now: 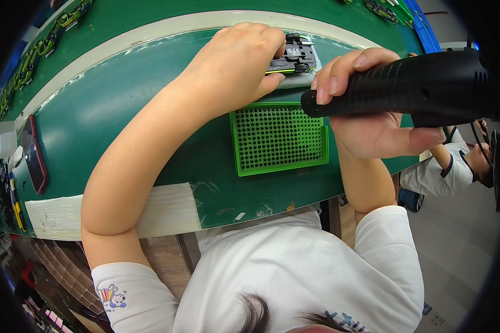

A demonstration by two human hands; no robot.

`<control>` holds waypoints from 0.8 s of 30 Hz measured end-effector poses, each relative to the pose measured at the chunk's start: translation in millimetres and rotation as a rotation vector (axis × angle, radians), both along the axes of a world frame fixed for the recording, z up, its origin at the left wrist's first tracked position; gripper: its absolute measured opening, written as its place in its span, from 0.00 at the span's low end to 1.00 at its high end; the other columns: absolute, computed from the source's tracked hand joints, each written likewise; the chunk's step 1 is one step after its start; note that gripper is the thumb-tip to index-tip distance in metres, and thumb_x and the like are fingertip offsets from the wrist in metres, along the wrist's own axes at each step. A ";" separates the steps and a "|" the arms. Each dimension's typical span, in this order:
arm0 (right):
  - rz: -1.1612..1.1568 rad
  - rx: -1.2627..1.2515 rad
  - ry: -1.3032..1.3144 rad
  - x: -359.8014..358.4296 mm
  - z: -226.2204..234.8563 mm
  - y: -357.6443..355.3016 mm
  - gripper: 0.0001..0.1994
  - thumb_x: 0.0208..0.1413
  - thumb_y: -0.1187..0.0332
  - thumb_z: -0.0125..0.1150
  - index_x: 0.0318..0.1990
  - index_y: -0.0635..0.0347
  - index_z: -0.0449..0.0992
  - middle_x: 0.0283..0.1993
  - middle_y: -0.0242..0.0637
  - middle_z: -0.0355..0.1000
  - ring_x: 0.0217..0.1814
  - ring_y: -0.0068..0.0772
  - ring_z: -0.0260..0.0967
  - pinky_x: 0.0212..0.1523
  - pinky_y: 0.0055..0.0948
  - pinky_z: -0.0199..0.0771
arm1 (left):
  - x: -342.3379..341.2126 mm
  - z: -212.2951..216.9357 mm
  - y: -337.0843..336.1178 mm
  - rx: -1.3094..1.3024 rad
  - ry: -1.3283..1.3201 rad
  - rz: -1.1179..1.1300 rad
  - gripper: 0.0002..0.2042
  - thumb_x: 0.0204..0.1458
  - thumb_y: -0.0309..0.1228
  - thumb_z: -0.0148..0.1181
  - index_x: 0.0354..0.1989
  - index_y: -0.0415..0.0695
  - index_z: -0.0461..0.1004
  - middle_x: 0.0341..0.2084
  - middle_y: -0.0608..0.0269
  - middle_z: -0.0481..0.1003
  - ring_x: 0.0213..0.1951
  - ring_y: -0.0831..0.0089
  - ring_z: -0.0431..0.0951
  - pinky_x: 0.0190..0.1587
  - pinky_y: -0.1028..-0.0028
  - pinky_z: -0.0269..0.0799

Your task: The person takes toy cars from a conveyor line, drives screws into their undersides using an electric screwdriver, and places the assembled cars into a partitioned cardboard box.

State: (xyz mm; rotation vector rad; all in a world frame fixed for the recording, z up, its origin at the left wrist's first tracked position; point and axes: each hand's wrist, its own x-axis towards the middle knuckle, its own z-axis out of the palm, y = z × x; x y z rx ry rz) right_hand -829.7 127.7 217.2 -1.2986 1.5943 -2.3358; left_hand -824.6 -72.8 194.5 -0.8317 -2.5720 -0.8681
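1. Now my left hand (236, 66) grips the toy car (293, 55) on the belt's (94, 111) far edge, long axis left-right.
2. Right hand (366, 105) closes around the driver (405, 86), tip pointing left toward the car, above the green tray (278, 139).

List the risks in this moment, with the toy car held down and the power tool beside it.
1. The left hand pins the small toy car with its fingertips right at the car; the tip of the black power tool in the right hand might slip onto them.
2. The car sits on a small pad near the belt strip and may skid.
3. The green perforated tray below could get knocked.
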 end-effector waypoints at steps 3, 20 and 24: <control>0.019 -0.034 -0.016 0.7 0.4 -1.0 0.53 0.36 0.15 0.37 0.44 0.65 0.65 0.30 0.42 0.68 0.25 0.34 0.66 0.28 0.31 0.68 | 1.2 1.1 -1.5 -0.006 -0.020 0.002 0.15 0.44 0.30 0.66 0.36 0.39 0.68 0.35 0.54 0.73 0.43 0.54 0.72 0.46 0.63 0.69; 0.022 -0.064 -0.024 -1.8 4.5 3.5 0.54 0.36 0.14 0.34 0.45 0.64 0.66 0.29 0.42 0.69 0.26 0.33 0.67 0.29 0.31 0.69 | 1.7 10.3 -1.2 0.045 -0.118 -0.035 0.15 0.43 0.24 0.65 0.39 0.38 0.68 0.40 0.53 0.73 0.43 0.52 0.72 0.46 0.65 0.70; 0.034 -0.059 -0.022 -2.7 0.8 3.0 0.53 0.37 0.15 0.34 0.45 0.64 0.66 0.29 0.43 0.69 0.27 0.34 0.67 0.30 0.31 0.70 | 0.9 9.1 -1.4 0.048 -0.106 -0.031 0.15 0.43 0.24 0.65 0.39 0.38 0.68 0.39 0.53 0.73 0.42 0.52 0.72 0.45 0.65 0.70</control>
